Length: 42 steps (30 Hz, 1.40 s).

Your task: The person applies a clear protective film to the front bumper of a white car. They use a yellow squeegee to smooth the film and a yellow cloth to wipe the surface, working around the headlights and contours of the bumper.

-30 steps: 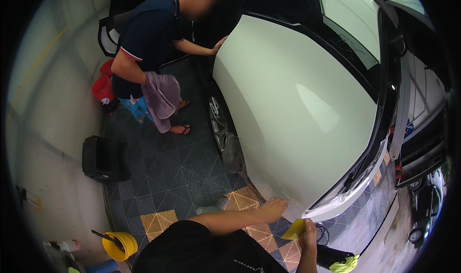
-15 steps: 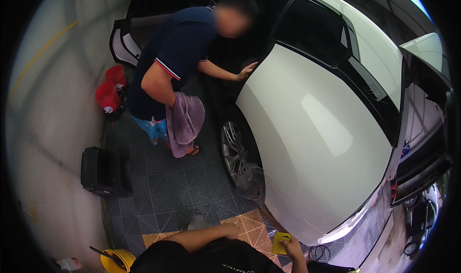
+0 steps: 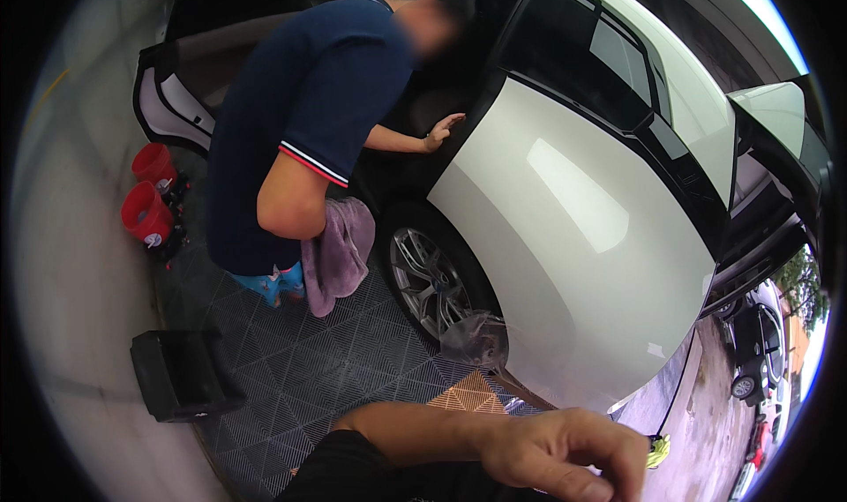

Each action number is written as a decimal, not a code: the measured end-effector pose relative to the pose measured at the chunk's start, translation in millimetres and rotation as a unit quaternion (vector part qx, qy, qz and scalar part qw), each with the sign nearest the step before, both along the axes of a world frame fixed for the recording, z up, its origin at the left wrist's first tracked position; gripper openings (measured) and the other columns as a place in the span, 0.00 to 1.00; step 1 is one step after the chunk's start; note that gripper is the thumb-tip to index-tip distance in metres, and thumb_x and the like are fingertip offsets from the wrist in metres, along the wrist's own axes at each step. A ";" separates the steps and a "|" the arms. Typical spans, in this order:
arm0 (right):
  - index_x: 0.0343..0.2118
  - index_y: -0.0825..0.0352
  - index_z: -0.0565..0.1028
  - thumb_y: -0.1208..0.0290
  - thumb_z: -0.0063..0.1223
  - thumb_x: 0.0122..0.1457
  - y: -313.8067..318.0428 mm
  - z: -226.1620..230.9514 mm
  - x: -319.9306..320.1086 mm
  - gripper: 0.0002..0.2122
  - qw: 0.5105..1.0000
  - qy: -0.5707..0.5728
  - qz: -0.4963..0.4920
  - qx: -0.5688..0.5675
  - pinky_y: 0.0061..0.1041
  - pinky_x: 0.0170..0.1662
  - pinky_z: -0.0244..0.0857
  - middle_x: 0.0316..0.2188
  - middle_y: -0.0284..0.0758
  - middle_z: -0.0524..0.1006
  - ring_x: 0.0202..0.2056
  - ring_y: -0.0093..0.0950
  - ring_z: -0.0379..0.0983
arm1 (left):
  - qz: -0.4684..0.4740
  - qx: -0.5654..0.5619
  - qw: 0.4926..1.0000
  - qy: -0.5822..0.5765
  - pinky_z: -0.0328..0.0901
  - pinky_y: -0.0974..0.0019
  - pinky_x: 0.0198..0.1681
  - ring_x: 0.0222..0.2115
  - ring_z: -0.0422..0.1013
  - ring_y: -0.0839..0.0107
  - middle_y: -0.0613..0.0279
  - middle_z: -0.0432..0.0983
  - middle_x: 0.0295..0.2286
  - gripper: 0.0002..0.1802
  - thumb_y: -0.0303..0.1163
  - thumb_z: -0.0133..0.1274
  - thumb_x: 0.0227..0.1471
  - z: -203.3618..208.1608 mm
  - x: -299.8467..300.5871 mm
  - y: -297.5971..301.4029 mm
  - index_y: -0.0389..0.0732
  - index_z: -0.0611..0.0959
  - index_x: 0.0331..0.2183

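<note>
Stretched across the lower edge toward the right, my left hand (image 3: 565,453) has its fingers curled down and its thumb bent in. The fingertips are partly hidden, and what they hold, if anything, does not show. My right hand is out of the picture. Beyond my left arm stands a white car, its glossy side panel (image 3: 565,281) facing me. Clear crumpled film (image 3: 476,339) hangs from the panel's lower corner beside the wheel (image 3: 432,277). A small whitish patch (image 3: 655,349) lies on the panel near its right edge.
A co-worker in a navy shirt (image 3: 300,87) leans at the open car door, a purple towel (image 3: 340,255) by their arm and one hand (image 3: 444,131) near the door opening. Red buckets (image 3: 146,211) and a black box (image 3: 181,374) stand at left. A yellow-green item (image 3: 658,451) lies right.
My left arm has swung up and rightward, closer to the camera. The right hand with its yellow squeegee card has left the picture. My view has shifted nearer to the car and co-worker.
</note>
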State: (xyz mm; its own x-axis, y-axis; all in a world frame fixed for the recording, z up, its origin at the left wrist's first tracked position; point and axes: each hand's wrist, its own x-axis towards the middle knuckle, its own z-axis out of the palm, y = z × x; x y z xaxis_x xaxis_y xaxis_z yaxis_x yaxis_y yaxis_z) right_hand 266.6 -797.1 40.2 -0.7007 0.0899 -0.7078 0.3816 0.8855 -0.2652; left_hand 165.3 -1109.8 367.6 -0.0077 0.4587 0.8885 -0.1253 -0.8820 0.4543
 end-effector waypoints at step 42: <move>0.41 0.68 0.78 0.56 0.45 0.61 316.4 71.7 216.4 0.19 0.863 0.343 -0.323 -0.183 0.35 0.45 0.69 0.36 0.47 0.79 0.40 0.42 0.77 | 0.562 -0.430 0.587 0.393 0.62 0.52 0.53 0.48 0.67 0.50 0.48 0.71 0.45 0.22 0.27 0.56 0.49 -299.4 73.8 464.2 0.33 0.76 0.47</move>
